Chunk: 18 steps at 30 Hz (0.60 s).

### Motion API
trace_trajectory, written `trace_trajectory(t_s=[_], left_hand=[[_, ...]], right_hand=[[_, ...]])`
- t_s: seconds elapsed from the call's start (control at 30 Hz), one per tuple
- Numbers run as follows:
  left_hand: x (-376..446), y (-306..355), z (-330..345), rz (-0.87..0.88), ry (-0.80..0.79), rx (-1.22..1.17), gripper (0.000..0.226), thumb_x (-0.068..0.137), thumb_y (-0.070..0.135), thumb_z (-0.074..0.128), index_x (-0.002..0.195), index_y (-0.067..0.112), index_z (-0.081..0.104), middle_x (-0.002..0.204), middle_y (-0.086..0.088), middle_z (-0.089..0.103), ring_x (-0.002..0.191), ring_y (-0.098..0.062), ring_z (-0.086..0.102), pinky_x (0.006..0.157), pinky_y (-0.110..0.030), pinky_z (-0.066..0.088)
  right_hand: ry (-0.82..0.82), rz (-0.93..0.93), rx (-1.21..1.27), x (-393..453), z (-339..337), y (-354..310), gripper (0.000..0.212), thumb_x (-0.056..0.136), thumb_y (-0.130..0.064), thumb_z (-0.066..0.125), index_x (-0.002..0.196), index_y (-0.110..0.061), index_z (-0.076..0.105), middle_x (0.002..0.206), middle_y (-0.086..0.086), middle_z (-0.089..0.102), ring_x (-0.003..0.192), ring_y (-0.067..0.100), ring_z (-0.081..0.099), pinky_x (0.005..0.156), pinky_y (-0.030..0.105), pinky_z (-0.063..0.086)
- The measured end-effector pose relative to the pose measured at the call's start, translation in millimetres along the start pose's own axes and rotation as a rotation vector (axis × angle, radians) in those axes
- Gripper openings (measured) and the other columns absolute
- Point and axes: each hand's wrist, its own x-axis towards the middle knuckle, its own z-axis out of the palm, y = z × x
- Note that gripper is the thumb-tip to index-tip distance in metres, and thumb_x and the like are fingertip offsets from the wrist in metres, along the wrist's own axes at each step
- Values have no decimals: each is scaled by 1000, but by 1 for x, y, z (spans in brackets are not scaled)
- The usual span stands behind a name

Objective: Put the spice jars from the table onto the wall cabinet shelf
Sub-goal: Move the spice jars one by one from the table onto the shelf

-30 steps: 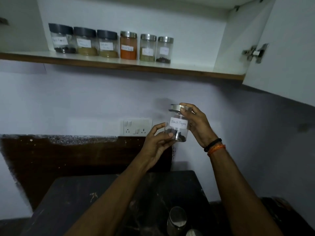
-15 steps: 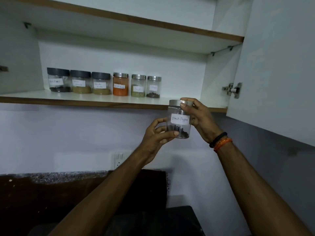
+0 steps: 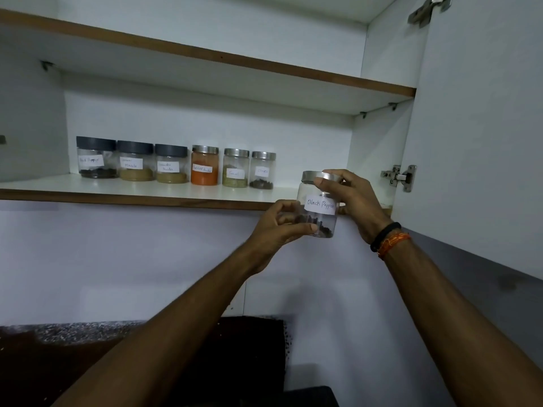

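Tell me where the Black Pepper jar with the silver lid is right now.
The Black Pepper jar is held in both hands, left hand at its base and right hand at its lid, in front of the shelf edge, right of the clove jar.

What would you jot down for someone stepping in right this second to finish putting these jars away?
Left hand: grips the base of the Black Pepper jar.
Right hand: grips its metal lid.
The jar is in the air at the front edge of the lower shelf, not yet set down.
Done: six jars stand in a row on that shelf, three with dark lids, three with metal lids.
Left: set this jar in the free space right of the row. The table is out of view, so I cannot tell whether more jars wait there.
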Motion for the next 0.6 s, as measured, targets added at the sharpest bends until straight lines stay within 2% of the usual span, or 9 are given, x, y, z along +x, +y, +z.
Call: trace_trajectory(t_s=[0.07, 0.17, 0.23, 0.33, 0.43, 0.53, 0.6], left_hand=[[9, 10, -3, 45, -1, 258, 72, 72, 35, 88, 133, 19, 53, 120, 1, 69, 109, -13, 67, 92, -32, 57], [27, 27, -13, 145, 33, 579, 84, 67, 58, 83, 135, 22, 52, 111, 8, 66, 99, -7, 65, 82, -24, 57], [37, 35, -26, 238, 15, 801, 85, 71, 60, 79, 139, 19, 49, 117, 7, 64, 103, -8, 62, 83, -23, 53], [59, 39, -49, 331, -79, 1217, 76, 85, 52, 70, 146, 14, 44, 138, -5, 57, 126, -21, 52, 102, -34, 44], [78, 41, -64, 172, -240, 1451, 70, 96, 50, 56, 151, 12, 35, 153, -11, 43, 141, -27, 39, 114, -39, 32], [94, 37, -66, 12, -389, 1497, 64, 102, 52, 41, 151, 11, 37, 152, -12, 44, 142, -29, 38, 113, -40, 33], [102, 34, -63, -50, -440, 1491, 68, 101, 56, 36, 155, 16, 29, 159, -8, 35, 146, -25, 32, 117, -39, 26]], right_hand=[[23, -8, -12, 7, -5, -3, 35, 88, -32, 75, 118, -16, 67, 114, 10, 69, 104, 27, 69, 73, 33, 58], [72, -43, -24, 20, -13, -7, 34, 86, -32, 76, 115, -16, 67, 112, 7, 69, 103, 25, 70, 72, 34, 60], [110, -68, -43, 27, -18, -8, 36, 86, -31, 76, 116, -15, 67, 113, 7, 68, 103, 26, 69, 71, 33, 59], [146, -73, -37, 41, -23, -8, 38, 85, -31, 76, 118, -15, 67, 112, 4, 67, 105, 26, 69, 68, 32, 57], [153, -69, -75, 55, -24, -6, 38, 85, -33, 77, 117, -16, 66, 114, 5, 66, 108, 28, 67, 82, 44, 61], [156, -68, -97, 70, -22, -1, 40, 84, -35, 77, 118, -17, 66, 119, 8, 65, 110, 29, 66, 88, 47, 60], [158, -71, -119, 82, -20, 2, 41, 84, -36, 78, 119, -17, 66, 119, 7, 65, 111, 28, 65, 92, 50, 58]])
